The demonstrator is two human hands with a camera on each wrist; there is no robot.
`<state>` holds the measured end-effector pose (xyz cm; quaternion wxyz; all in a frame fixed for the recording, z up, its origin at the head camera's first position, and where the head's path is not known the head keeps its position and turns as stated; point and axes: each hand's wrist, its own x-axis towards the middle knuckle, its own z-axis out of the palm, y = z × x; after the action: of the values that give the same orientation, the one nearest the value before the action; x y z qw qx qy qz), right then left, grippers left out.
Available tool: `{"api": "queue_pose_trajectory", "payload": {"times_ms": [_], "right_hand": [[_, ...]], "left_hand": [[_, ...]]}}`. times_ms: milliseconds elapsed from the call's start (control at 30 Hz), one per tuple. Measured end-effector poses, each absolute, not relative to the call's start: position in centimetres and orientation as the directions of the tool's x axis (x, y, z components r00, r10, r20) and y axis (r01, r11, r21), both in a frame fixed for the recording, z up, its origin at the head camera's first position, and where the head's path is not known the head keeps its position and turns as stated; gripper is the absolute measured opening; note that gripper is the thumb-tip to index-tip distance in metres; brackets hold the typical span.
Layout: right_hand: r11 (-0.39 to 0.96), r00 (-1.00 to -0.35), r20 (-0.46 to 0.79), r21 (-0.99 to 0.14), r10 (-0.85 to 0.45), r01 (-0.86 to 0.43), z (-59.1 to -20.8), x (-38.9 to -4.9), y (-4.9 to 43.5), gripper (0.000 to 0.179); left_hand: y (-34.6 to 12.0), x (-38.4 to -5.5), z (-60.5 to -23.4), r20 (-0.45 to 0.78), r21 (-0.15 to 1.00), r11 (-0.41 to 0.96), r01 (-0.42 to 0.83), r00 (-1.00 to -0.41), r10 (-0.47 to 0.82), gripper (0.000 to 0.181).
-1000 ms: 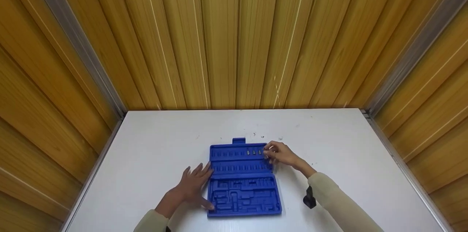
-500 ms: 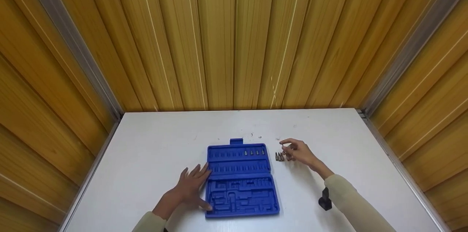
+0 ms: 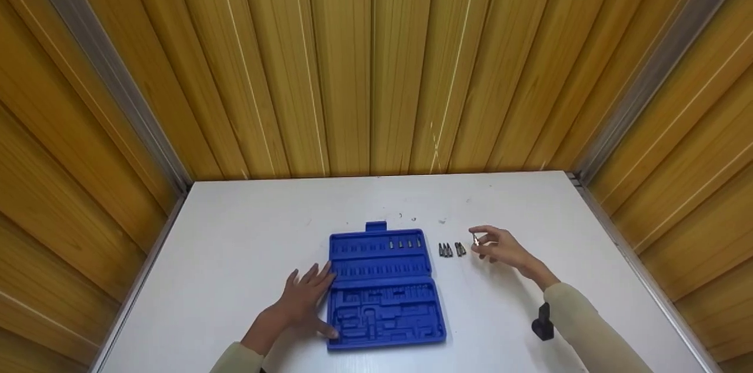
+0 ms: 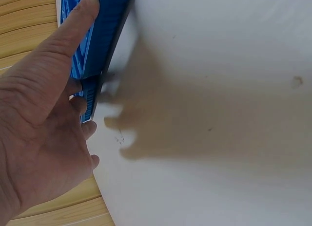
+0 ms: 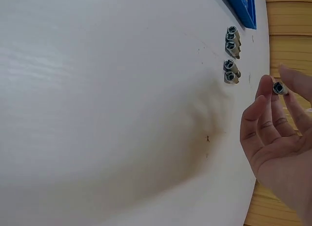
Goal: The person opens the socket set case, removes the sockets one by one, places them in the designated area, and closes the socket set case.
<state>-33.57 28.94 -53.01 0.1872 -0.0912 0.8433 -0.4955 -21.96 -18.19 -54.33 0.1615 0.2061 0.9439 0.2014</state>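
The right grip (image 3: 500, 246) pinches a metal socket (image 5: 279, 88) between thumb and fingers, to the right of five loose sockets (image 5: 231, 47) on the bench (image 3: 529, 202). The left grip (image 3: 303, 301), fingers outspread, touches the left edge of the blue case (image 3: 379, 283), whose far right part bears four seated sockets (image 3: 410, 243).

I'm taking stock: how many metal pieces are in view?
10: four pieces in the case, five pieces on the table, one piece in the right hand. Others may be hidden.

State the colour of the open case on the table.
Blue; the case shows best in the head view.
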Motion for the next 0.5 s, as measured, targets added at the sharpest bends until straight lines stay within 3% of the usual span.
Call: {"api": "queue_pose_trajectory", "payload": {"times_ms": [300,500], "right_hand": [[0.538,-0.919,-0.210,-0.843,-0.334,-0.003,-53.4,-33.1,29.8,0.053],[0.559,-0.918,-0.114,-0.819,-0.379,-0.129,-54.5,-33.1,30.1,0.048]], "left_hand": [[-18.4,-21.9,-54.8,-0.212,0.450,0.833,0.323,-0.867,0.451,0.127],[-18.3,-22.0,-54.5,-0.203,0.455,0.827,0.331,-0.865,0.458,0.127]]}}
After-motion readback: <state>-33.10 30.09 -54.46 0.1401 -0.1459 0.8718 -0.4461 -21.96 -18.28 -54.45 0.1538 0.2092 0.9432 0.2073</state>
